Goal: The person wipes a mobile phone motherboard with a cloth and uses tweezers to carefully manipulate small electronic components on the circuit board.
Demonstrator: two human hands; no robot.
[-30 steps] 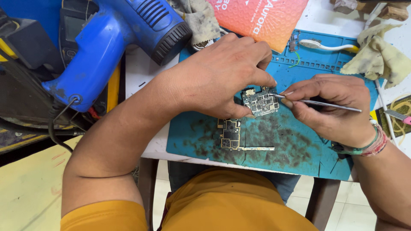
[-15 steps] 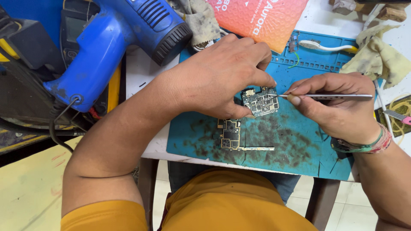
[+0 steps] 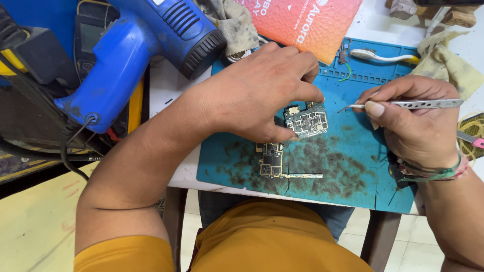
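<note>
In the head view, a small circuit board (image 3: 306, 120) is held down on a blue work mat (image 3: 353, 166) by the left hand (image 3: 257, 93). The left thumb and fingers are curled closely about the board's left and upper edges, so that it is pinched between them. The board lies near the middle of the mat, at about three o'clock from the left hand's knuckles.

A pair of metal tweezers (image 3: 403, 105) is gripped by the right hand (image 3: 413, 118), whose fingers are closed tightly around the shaft. The tweezers lie nearly level, with the tip pointed toward nine o'clock, just beside the board's right edge but apart from it. Whether anything is held in the tip cannot be told.

A second, narrower circuit board (image 3: 272, 160) is seen on the mat at seven o'clock from the first, well inside the dark, sooty stains. A blue heat gun (image 3: 136, 55) is laid at ten o'clock from the left hand, off the mat. An orange-red packet (image 3: 307, 22) is found at twelve o'clock, and a pale cloth (image 3: 446, 63) at two o'clock.
</note>
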